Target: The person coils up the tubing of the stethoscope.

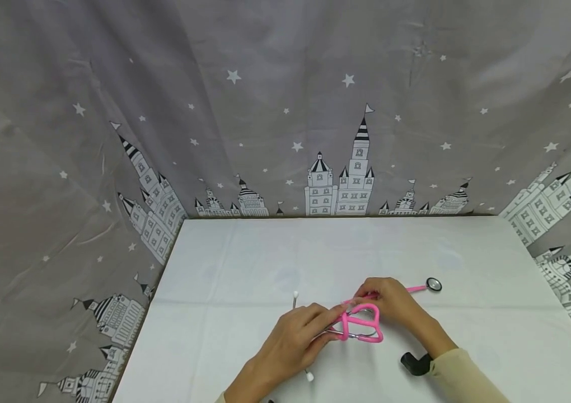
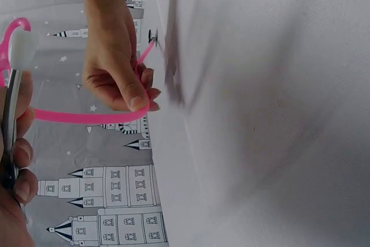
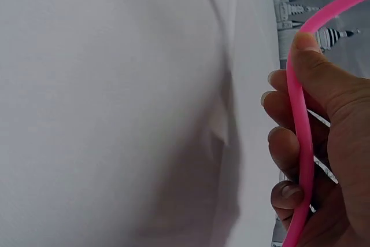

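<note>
A pink stethoscope [image 1: 377, 324] is held just over the white table in the head view, its tubing looped back near the metal ear tubes. My left hand [image 1: 293, 338] grips the ear tubes; one metal tube [image 2: 10, 120] with a white ear tip [image 2: 23, 49] shows up close in the left wrist view. Both ear tips stick out beside that hand in the head view. My right hand [image 1: 391, 299] holds the pink tubing [image 3: 299, 108], thumb on one side and curled fingers on the other. Beyond it, the round chest piece [image 1: 434, 285] hangs at the tubing's far end.
The white table [image 1: 245, 257] spreads around the hands. A grey curtain [image 1: 265, 50] printed with stars and castles stands behind it and along both sides. A black curved piece [image 1: 416, 364] sits at the right wrist, beside the light sleeve [image 1: 467, 378].
</note>
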The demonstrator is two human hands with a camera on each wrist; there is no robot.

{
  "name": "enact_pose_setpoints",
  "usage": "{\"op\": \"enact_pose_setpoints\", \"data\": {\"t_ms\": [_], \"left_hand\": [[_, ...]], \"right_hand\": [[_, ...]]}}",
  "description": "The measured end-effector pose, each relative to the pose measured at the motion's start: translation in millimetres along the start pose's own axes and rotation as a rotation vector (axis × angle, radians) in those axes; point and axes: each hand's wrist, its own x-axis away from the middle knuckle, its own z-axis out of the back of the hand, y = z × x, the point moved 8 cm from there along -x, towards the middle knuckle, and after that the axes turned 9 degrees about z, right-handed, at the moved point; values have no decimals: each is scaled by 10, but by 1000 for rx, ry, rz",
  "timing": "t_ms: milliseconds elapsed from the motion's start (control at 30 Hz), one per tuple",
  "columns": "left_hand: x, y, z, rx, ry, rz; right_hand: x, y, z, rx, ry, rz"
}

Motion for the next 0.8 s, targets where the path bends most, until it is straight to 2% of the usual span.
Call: {"op": "enact_pose_setpoints", "data": {"t_ms": [300, 467, 667, 800], "left_hand": [[-25, -176, 49, -22, 54, 100], [-26, -291, 72, -27, 59, 141], [-10, -519, 100, -32, 58, 254], [20, -638, 108, -44, 66, 303]], "right_hand": [[134, -86, -83, 57, -5, 12], [187, -183, -73, 89, -2, 77], [302, -388, -114, 60, -30, 135], [384, -616, -138, 61, -25, 208]]}}
